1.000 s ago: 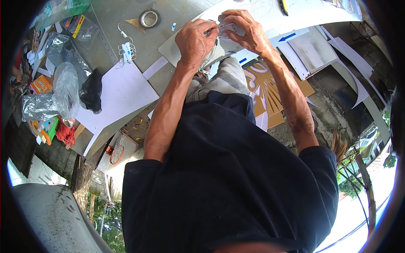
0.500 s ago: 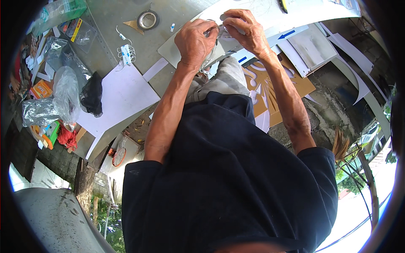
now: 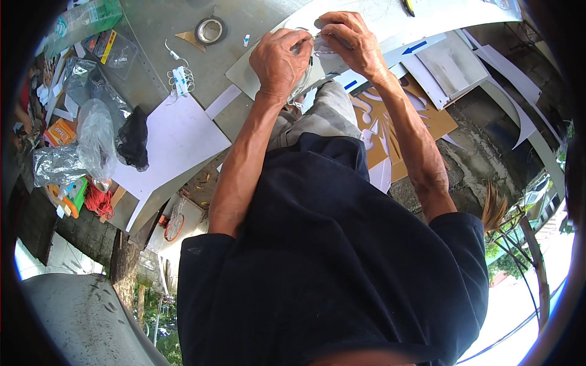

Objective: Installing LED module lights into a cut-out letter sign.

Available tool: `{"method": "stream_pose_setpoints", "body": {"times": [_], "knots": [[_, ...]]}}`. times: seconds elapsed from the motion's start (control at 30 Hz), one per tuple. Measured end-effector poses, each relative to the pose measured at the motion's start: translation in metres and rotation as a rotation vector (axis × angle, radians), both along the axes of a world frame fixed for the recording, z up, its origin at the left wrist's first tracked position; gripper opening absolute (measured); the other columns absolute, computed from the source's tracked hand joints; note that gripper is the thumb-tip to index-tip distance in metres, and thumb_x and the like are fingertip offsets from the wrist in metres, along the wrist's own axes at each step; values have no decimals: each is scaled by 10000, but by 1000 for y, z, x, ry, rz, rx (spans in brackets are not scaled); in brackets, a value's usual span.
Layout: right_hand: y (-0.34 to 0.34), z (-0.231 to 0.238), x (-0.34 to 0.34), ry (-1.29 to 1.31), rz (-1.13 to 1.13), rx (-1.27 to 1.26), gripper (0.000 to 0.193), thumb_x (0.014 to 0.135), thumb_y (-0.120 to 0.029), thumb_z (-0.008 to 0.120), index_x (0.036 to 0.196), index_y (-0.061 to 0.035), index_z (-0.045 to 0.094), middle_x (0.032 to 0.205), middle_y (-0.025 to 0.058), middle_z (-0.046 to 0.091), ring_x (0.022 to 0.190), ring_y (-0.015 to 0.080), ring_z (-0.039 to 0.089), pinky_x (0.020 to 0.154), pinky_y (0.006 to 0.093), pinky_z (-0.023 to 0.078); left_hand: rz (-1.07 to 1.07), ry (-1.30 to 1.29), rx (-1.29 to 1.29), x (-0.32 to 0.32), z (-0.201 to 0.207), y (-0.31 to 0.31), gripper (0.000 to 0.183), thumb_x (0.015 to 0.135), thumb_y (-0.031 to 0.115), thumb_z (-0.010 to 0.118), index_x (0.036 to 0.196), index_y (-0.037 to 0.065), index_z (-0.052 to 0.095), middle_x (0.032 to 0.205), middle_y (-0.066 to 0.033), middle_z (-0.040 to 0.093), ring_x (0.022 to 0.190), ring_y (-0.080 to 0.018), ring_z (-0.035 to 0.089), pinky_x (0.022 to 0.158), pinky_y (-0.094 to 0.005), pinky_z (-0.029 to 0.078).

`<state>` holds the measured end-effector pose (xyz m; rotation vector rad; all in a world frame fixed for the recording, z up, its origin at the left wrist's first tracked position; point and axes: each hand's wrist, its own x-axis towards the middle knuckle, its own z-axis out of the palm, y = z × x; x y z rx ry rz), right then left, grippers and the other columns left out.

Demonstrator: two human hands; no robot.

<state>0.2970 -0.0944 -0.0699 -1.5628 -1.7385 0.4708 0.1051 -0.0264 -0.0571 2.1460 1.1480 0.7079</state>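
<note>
At 12 o'clock, a thin pale cord (image 3: 325,54) is suspended in small loops between two bare hands, above the edge of a worktable (image 3: 165,24). It is pinched between the thumb and fingers of the left hand (image 3: 279,64); the right hand (image 3: 356,44), toward 1 o'clock, is curled close against it, though whether a grip is made there cannot be told. The cord is judged light, limp and easily tangled, perhaps slightly slick, and is best taken in a fingertip pinch near the loops, without a hard tug. A roll of dark tape (image 3: 211,30) is seen at 11 o'clock, a coil of white cord (image 3: 180,80) nearer 10, and a brown cut-out board (image 3: 432,122) at 2.
</note>
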Motion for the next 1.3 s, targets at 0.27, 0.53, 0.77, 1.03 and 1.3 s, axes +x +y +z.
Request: {"method": "stream_pose_setpoints", "body": {"times": [0.27, 0.53, 0.77, 1.03, 1.3], "knots": [[-2, 6, 2, 31, -2, -54, 305, 836, -106, 776, 1128, -116, 688, 1286, 40, 655, 1200, 292, 589, 1015, 414, 521, 4, 17, -26, 2, 4, 2, 87, 770, 174, 848, 836, 144, 799, 787, 34, 728, 642, -146, 643, 619, -311, 504], [-3, 12, 4, 51, 26, -98, 335, 835, -107, 784, 1154, -109, 684, 1334, 56, 651, 1240, 279, 598, 1044, 404, 536, 8, 46, -53, 2, 6, 2, 81, 771, 155, 835, 840, 135, 798, 767, 24, 708, 643, -151, 626, 620, -312, 498], [-2, 10, 3, -4, 40, -44, 286, 851, -90, 778, 1122, -112, 689, 1284, 53, 656, 1208, 285, 596, 1024, 405, 533, 8, 43, -49, 4, 6, 3, 87, 768, 151, 836, 843, 133, 796, 761, 24, 707, 647, -152, 633, 620, -317, 499], [-1, 6, -1, -8, 12, 26, 174, 864, -67, 747, 1027, -87, 692, 1214, 57, 662, 1149, 305, 595, 973, 418, 514, 19, 36, -44, 3, 5, 2, 91, 763, 156, 840, 842, 143, 796, 755, 31, 705, 642, -149, 628, 613, -319, 497], [0, 7, -1, -13, 16, 12, 170, 864, -76, 749, 1024, -89, 693, 1211, 57, 657, 1136, 302, 594, 969, 416, 514, 33, 56, -113, 3, 8, 1, 92, 760, 172, 822, 846, 148, 799, 862, -4, 762, 786, -252, 692, 687, -375, 544]]}}
